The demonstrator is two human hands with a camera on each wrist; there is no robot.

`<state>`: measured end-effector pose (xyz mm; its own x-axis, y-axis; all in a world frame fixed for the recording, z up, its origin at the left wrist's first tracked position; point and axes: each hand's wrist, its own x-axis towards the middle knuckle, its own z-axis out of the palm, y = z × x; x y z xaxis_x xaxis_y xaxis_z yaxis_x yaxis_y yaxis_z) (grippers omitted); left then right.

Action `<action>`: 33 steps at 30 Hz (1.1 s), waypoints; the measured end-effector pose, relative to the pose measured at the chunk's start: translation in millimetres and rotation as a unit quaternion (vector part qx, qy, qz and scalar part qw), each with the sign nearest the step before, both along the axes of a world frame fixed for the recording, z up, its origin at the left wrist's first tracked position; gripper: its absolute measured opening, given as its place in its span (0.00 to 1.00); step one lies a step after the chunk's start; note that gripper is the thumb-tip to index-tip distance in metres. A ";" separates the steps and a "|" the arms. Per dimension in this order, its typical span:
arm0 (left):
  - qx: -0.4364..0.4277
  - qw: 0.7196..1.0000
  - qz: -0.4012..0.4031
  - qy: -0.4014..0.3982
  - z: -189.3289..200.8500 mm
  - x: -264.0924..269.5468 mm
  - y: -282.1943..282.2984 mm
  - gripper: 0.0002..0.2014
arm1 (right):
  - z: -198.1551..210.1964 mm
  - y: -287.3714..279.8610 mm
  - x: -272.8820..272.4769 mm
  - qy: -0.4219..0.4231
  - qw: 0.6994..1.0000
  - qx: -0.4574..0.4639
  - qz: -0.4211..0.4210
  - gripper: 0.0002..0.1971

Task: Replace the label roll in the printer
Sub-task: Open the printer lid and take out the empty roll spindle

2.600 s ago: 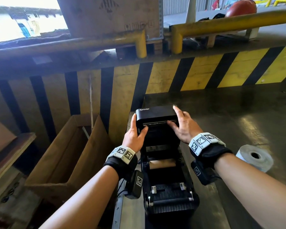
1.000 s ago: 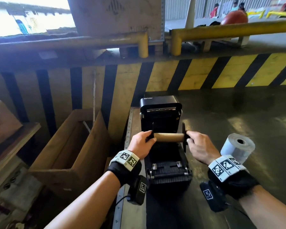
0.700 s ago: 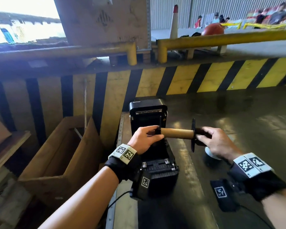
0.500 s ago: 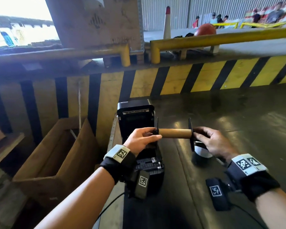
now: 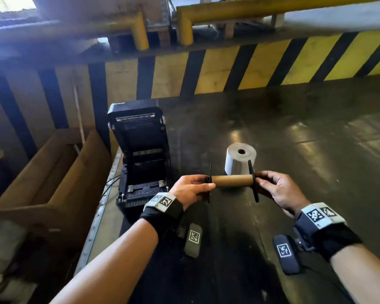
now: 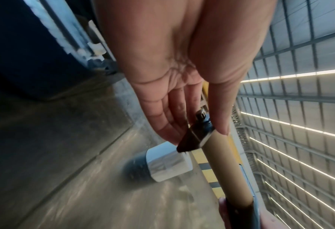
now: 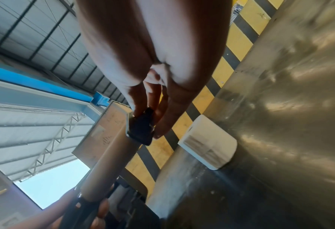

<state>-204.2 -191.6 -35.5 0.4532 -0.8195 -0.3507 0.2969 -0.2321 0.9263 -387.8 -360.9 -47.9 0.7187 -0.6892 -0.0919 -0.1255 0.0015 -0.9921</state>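
Note:
I hold an empty brown cardboard core (image 5: 232,180) on a black spindle with two thin black end plates, level in front of me above the dark floor. My left hand (image 5: 192,189) pinches the spindle's left end (image 6: 199,134); my right hand (image 5: 276,189) pinches its right end (image 7: 142,128). The black printer (image 5: 140,154) stands to the left with its lid up and its roll bay bare. A fresh white label roll (image 5: 240,160) stands on end just behind the core (image 6: 227,167), also seen in the wrist views (image 6: 168,161) (image 7: 208,142).
An open cardboard box (image 5: 48,176) sits left of the printer. A yellow-and-black striped wall (image 5: 228,66) with yellow rails (image 5: 272,7) closes the far side. The dark shiny floor (image 5: 305,139) stretches to the right. A cable runs from the printer's left side.
Both hands lifted the spindle with the empty core out of the printer's bay and carried it right, to a spot in front of the white roll. The head view tilted down.

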 end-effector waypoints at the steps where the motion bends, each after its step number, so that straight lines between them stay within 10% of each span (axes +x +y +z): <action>1: 0.008 1.000 0.003 0.012 -3.2 -3.8 -2.1 0.15 | -4.5 -2.9 -2.8 0.008 1.000 -0.001 -0.002 0.11; 12: 0.055 0.990 0.073 0.105 -20.3 2.8 5.5 0.02 | -16.3 -36.0 -7.7 0.031 0.999 0.003 -0.024 0.04; 13: 0.072 0.991 0.073 0.089 -22.9 7.2 7.9 0.03 | -21.8 -46.2 -10.0 0.027 0.999 0.009 -0.037 0.17; 15: 0.125 0.990 0.058 0.017 -31.6 13.0 8.8 0.10 | -23.4 -59.0 -9.3 0.021 0.998 0.018 -0.057 0.27; 17: 0.211 0.967 0.008 -0.139 -45.8 15.3 5.2 0.23 | -18.3 -64.0 -4.0 0.004 0.997 0.054 -0.055 0.08; 20: 0.314 0.867 -0.106 -0.373 -65.3 6.5 1.5 0.28 | -24.5 -66.7 5.6 0.018 0.997 0.066 -0.041 0.09; 24: 0.351 0.822 -0.158 -0.421 -91.2 -5.4 -0.9 0.28 | -45.0 -63.1 8.7 0.051 0.996 0.076 0.002 0.11; 30: 0.357 0.821 -0.153 -0.418 -89.0 -5.2 1.1 0.36 | -61.4 -54.3 10.7 0.081 0.991 0.098 0.029 0.13; 33: 0.283 0.868 -0.104 -0.395 -74.1 -4.4 -2.8 0.41 | -56.5 -52.1 12.9 0.081 0.989 0.114 0.042 0.13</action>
<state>-208.6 -194.4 -109.6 0.5981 -0.7102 -0.3713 -0.4813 -0.6887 0.5422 -374.9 -413.0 -104.4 0.7356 -0.5759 -0.3567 -0.2915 0.2062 -0.9341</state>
